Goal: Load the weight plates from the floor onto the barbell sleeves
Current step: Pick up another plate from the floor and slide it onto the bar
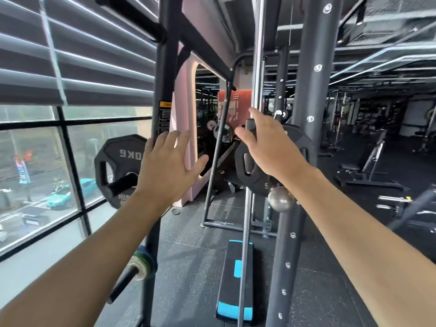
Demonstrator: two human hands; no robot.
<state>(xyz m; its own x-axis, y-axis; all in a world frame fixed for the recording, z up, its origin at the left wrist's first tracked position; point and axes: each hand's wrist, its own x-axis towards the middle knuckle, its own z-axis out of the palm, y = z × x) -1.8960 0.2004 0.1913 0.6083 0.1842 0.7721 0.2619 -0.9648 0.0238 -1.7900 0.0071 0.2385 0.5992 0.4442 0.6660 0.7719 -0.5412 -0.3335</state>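
Two bare forearms are reaching forward from the bottom corners, each ending in one of the hands with fingers spread and holding nothing. The left hand (168, 161) is hovering in front of a dark upright post (165, 74) of the rack, its fingertips near the post's warning label. The right hand (269, 145) is stretching toward a black weight plate (250, 171) that is sitting on the sleeve of the machine beside a chrome guide rod (256, 67); whether the fingers are touching the plate cannot be told. A second black plate (113, 161) is hanging on a peg by the window (35, 161), well apart from the first. Below, a blue-and-black step platform (236, 286) is lying on the speckled floor (188, 256), and a small plate-loaded bar end (139, 267) is showing beneath the left forearm.
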